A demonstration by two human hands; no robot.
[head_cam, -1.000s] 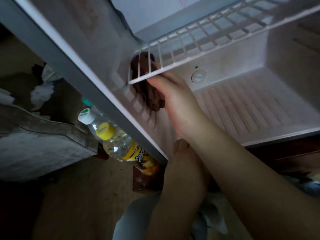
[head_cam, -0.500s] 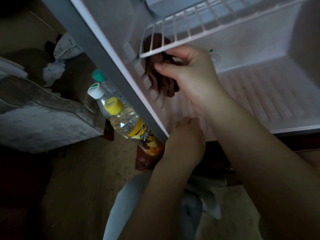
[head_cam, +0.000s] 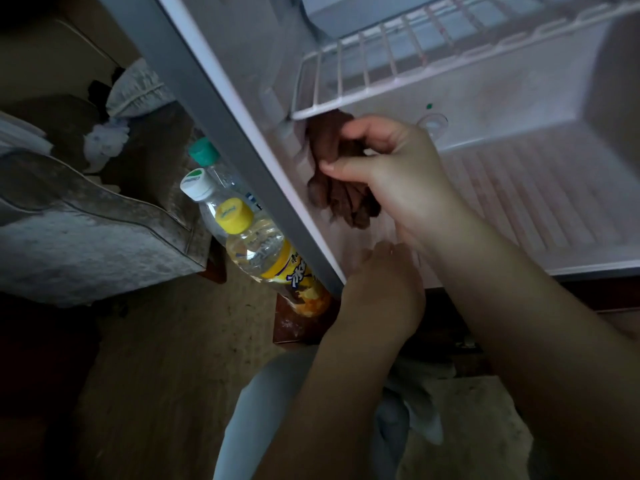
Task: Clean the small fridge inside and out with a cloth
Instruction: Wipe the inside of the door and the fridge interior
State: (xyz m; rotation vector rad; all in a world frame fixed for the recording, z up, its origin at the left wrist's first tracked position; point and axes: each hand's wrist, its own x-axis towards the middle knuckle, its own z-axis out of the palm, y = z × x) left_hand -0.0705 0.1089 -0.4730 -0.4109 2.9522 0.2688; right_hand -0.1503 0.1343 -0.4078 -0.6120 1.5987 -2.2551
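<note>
1. Knuckles of the left hand (head_cam: 381, 278) sit at lower centre of the frame, by the bottom front lip of the small white fridge (head_cam: 519, 88). Its fingers are hidden behind the hand, so I cannot tell whether they grip or merely rest.
2. Above it, at centre frame, the right hand (head_cam: 398, 174) pinches a crumpled dark-brown cloth (head_cam: 339, 199) between thumb and curled fingers. It holds the cloth against the fridge's left inner wall.
3. That cloth looks soft, light and floppy, with loose folds dangling below the thumb. Bunching those ends into the palm would likely give a firmer wiping pad.
4. Directly above, the front corner of the white wire shelf (head_cam: 381, 64) lies just over the cloth's top, and knuckles could catch on its rail.
5. Further in, a round white dial (head_cam: 433, 124) sticks out of the back wall, just beside the right hand.
6. Toward the right of the frame, the ribbed fridge floor (head_cam: 536, 209) offers open room for broad strokes.
</note>
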